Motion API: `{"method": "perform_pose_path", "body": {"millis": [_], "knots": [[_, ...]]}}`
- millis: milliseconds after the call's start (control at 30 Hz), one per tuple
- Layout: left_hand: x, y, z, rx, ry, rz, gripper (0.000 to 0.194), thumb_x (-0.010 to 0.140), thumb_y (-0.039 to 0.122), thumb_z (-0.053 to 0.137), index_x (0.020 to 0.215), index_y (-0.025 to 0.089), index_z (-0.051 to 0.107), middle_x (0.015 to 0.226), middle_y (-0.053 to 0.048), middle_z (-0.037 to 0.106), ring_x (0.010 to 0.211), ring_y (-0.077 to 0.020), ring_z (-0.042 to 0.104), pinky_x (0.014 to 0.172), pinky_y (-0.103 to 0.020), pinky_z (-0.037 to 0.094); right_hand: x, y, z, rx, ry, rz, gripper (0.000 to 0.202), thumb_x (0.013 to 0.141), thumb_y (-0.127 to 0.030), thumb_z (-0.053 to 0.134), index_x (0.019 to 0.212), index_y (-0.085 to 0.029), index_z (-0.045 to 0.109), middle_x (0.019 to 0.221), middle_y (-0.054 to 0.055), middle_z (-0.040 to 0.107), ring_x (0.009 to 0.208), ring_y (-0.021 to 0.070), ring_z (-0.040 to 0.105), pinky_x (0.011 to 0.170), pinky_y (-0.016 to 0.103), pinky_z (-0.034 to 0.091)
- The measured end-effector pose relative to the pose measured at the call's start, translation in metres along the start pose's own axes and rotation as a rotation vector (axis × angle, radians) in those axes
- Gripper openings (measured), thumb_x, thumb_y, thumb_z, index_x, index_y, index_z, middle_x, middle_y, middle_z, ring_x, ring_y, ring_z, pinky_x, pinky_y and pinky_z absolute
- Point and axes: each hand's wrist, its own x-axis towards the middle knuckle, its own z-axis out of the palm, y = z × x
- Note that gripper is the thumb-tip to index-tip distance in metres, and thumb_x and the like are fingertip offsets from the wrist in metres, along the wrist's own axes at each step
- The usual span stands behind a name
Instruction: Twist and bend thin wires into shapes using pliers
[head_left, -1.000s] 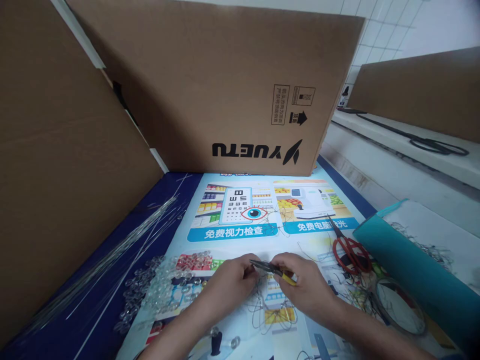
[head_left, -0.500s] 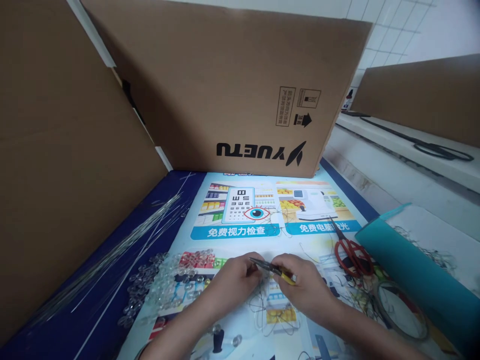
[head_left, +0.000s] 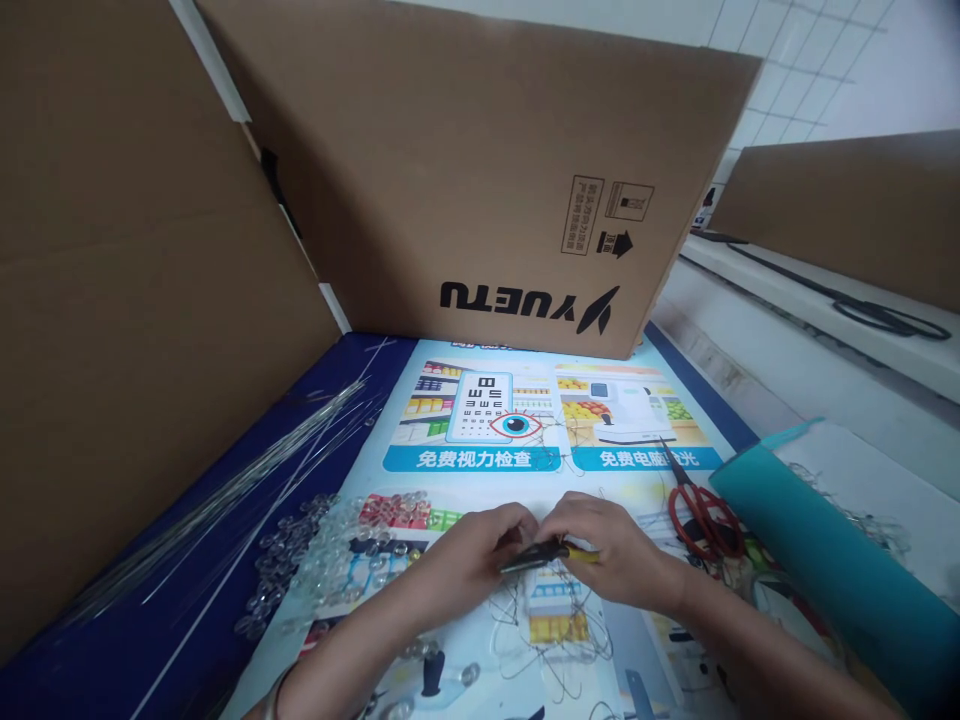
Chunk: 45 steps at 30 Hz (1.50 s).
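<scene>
My right hand (head_left: 619,548) is closed around small pliers (head_left: 531,555) with yellow handles, their dark jaws pointing left. Beside the jaws, my left hand (head_left: 484,548) has its fingers pinched together; what lies between them is too small to make out. The fingertips of both hands nearly meet above the printed poster (head_left: 480,485). Just below them lie thin bent wires (head_left: 559,650) in a loose tangle. Clear glass beads (head_left: 326,555) are spread to the left of my left forearm.
Red-handled scissors (head_left: 701,515) lie at the right, near a teal box (head_left: 832,545) with wire pieces in it. A tape roll (head_left: 787,605) is partly behind my right forearm. Long straight wires (head_left: 240,485) lie at the left. Cardboard panels (head_left: 450,170) stand behind and left.
The pliers have turned, with their jaws now lower and tipped toward me. My right hand has rolled slightly, and my right forearm now covers more of the tape roll.
</scene>
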Motion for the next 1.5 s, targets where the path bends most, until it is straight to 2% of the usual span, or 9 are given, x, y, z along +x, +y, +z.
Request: {"method": "perform_pose_path", "body": {"millis": [267, 433, 667, 833, 933, 1067, 1167, 1300, 1500], "knots": [[0.0, -0.004, 0.0, -0.044, -0.017, -0.046, 0.02, 0.08, 0.01, 0.04, 0.088, 0.019, 0.056, 0.084, 0.0, 0.062, 0.076, -0.014, 0.053, 0.07, -0.025, 0.04, 0.001, 0.003, 0.005, -0.007, -0.059, -0.101, 0.034, 0.072, -0.003, 0.045, 0.097, -0.022, 0.057, 0.083, 0.002, 0.063, 0.078, 0.0154, 0.053, 0.07, 0.026, 0.043], [0.0, -0.005, 0.002, -0.023, 0.015, -0.055, 0.021, 0.079, 0.009, 0.041, 0.088, 0.02, 0.056, 0.085, 0.0, 0.062, 0.075, -0.0143, 0.053, 0.07, -0.026, 0.041, 0.001, 0.001, 0.006, -0.08, -0.067, -0.166, 0.035, 0.073, -0.002, 0.041, 0.097, -0.022, 0.057, 0.085, 0.002, 0.063, 0.079, 0.0153, 0.053, 0.074, 0.028, 0.042], [-0.002, -0.004, 0.0, 0.015, -0.004, -0.006, 0.015, 0.081, 0.015, 0.042, 0.088, 0.019, 0.055, 0.081, 0.0, 0.061, 0.073, -0.0141, 0.052, 0.066, -0.025, 0.04, 0.001, -0.008, -0.006, -0.169, -0.032, -0.115, 0.031, 0.075, -0.005, 0.043, 0.098, -0.021, 0.057, 0.088, 0.004, 0.063, 0.082, 0.0168, 0.053, 0.072, 0.029, 0.043], [-0.001, -0.006, 0.002, 0.014, 0.008, -0.009, 0.019, 0.078, 0.012, 0.041, 0.088, 0.02, 0.056, 0.081, 0.001, 0.06, 0.075, -0.0145, 0.052, 0.066, -0.024, 0.038, -0.003, -0.005, -0.004, -0.21, -0.02, -0.268, 0.032, 0.081, -0.006, 0.039, 0.104, -0.021, 0.055, 0.089, 0.005, 0.064, 0.083, 0.0157, 0.055, 0.075, 0.03, 0.044], [0.0, -0.007, 0.003, 0.007, 0.006, -0.032, 0.023, 0.074, 0.009, 0.041, 0.088, 0.021, 0.056, 0.079, 0.002, 0.059, 0.073, -0.0136, 0.051, 0.064, -0.023, 0.038, -0.01, -0.003, 0.0, -0.354, -0.035, -0.356, 0.026, 0.084, -0.008, 0.043, 0.104, -0.019, 0.055, 0.091, 0.006, 0.066, 0.085, 0.0173, 0.056, 0.077, 0.034, 0.045], [-0.001, -0.004, 0.001, 0.016, 0.019, -0.045, 0.022, 0.078, 0.013, 0.041, 0.092, 0.022, 0.056, 0.076, 0.003, 0.058, 0.07, -0.0134, 0.05, 0.062, -0.023, 0.037, -0.016, -0.01, 0.0, -0.534, -0.118, -0.547, 0.018, 0.084, -0.014, 0.051, 0.101, -0.015, 0.058, 0.091, 0.009, 0.067, 0.082, 0.0201, 0.058, 0.072, 0.036, 0.048], [-0.003, -0.003, -0.001, 0.026, 0.019, -0.039, 0.02, 0.08, 0.016, 0.042, 0.094, 0.023, 0.056, 0.079, 0.002, 0.059, 0.072, -0.0141, 0.051, 0.064, -0.023, 0.038, -0.017, -0.016, 0.0, -0.608, -0.123, -0.679, 0.016, 0.084, -0.018, 0.053, 0.097, -0.015, 0.062, 0.093, 0.01, 0.067, 0.084, 0.0215, 0.059, 0.073, 0.038, 0.049], [-0.004, -0.006, -0.001, 0.041, 0.007, -0.033, 0.021, 0.082, 0.017, 0.042, 0.096, 0.023, 0.056, 0.079, 0.002, 0.06, 0.072, -0.0145, 0.053, 0.064, -0.023, 0.038, -0.015, -0.017, 0.003, -0.637, -0.123, -0.698, 0.015, 0.084, -0.019, 0.054, 0.095, -0.016, 0.063, 0.093, 0.009, 0.067, 0.085, 0.0204, 0.06, 0.076, 0.036, 0.05], [-0.004, -0.006, -0.002, 0.032, -0.002, -0.033, 0.02, 0.082, 0.017, 0.043, 0.096, 0.023, 0.056, 0.076, 0.002, 0.059, 0.07, -0.0143, 0.053, 0.062, -0.022, 0.038, -0.014, -0.013, 0.008, -0.594, -0.033, -0.731, 0.013, 0.081, -0.016, 0.057, 0.091, -0.012, 0.063, 0.086, 0.008, 0.067, 0.08, 0.0189, 0.059, 0.072, 0.036, 0.05]]}}
